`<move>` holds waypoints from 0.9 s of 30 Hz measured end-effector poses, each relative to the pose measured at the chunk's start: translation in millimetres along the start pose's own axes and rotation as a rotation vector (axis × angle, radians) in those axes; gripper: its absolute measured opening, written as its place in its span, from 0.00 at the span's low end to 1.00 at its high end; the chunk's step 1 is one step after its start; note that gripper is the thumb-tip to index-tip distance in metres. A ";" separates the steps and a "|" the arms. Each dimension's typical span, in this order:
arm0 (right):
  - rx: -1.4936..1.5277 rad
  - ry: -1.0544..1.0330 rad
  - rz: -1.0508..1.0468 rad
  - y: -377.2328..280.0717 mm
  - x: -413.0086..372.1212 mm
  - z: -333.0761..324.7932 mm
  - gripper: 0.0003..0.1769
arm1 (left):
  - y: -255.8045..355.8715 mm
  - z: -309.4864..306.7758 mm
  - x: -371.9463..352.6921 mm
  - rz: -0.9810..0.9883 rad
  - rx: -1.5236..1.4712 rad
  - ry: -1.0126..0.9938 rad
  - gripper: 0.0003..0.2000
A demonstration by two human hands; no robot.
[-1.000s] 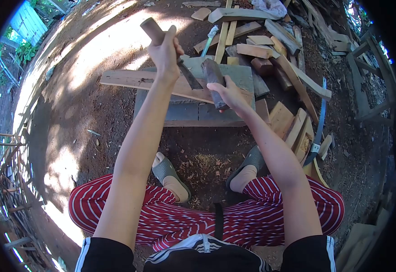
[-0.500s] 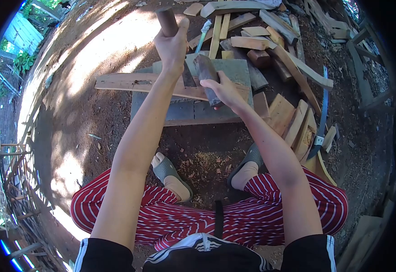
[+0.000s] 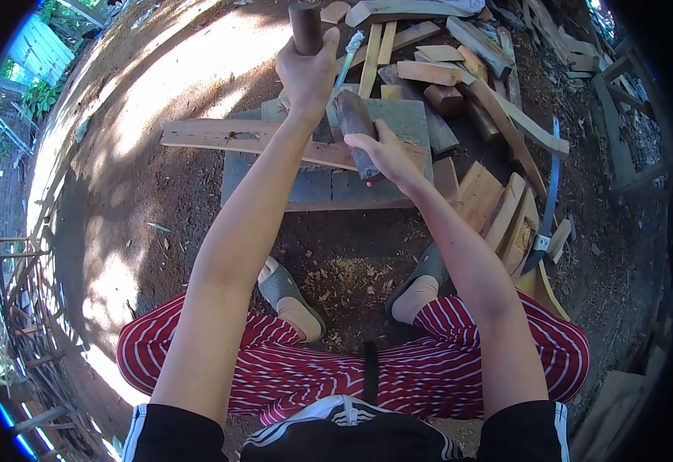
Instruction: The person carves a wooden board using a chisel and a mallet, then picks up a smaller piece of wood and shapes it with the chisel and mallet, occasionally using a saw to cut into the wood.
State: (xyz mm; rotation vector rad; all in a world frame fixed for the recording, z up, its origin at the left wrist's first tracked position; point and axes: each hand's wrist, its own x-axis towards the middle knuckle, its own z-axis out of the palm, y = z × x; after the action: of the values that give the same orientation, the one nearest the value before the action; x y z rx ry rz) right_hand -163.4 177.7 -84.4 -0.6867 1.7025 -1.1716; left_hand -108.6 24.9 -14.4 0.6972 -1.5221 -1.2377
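Observation:
My left hand (image 3: 306, 81) is raised at the upper middle, its fingers wrapped round a dark cylindrical wooden piece (image 3: 306, 29). Lower and to the right, my right hand (image 3: 386, 156) grips a dark, weathered wooden block (image 3: 357, 132), which is tilted over the low grey bench (image 3: 329, 192). A long light plank (image 3: 213, 135) lies across the bench and sticks out past its left side. My left forearm hides part of the plank.
Wood offcuts (image 3: 429, 72) are piled behind and right of the bench. A curved saw (image 3: 550, 208) lies to the right by more cut pieces (image 3: 479, 192). A teal-handled tool (image 3: 346, 61) rests behind the bench. My sandalled feet (image 3: 294, 296) stand before it near wood chips (image 3: 348, 281).
My left hand has moved slightly right with the cylindrical piece. The block in my right hand has shifted only a little.

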 end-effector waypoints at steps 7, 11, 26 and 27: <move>0.019 -0.005 0.008 0.9 -0.3 0.4 0.42 | 3.0 0.2 -1.8 -0.027 0.004 -0.014 0.15; 0.019 0.000 0.001 0.4 0.0 -0.3 0.41 | -1.0 2.4 -0.3 -0.009 0.033 -0.004 0.15; 0.153 0.080 0.067 -48.8 -2.5 -27.4 0.26 | 5.1 0.0 -27.6 0.193 0.075 0.022 0.11; 0.074 0.168 0.032 -70.6 2.9 -36.7 0.27 | 8.0 -0.9 -30.7 0.219 0.087 0.030 0.10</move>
State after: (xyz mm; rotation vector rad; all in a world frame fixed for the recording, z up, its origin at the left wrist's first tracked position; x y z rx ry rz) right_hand -201.8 162.5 -16.3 -0.5255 1.7923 -1.2933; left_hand -96.7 54.1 -17.5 0.5847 -1.5893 -0.9975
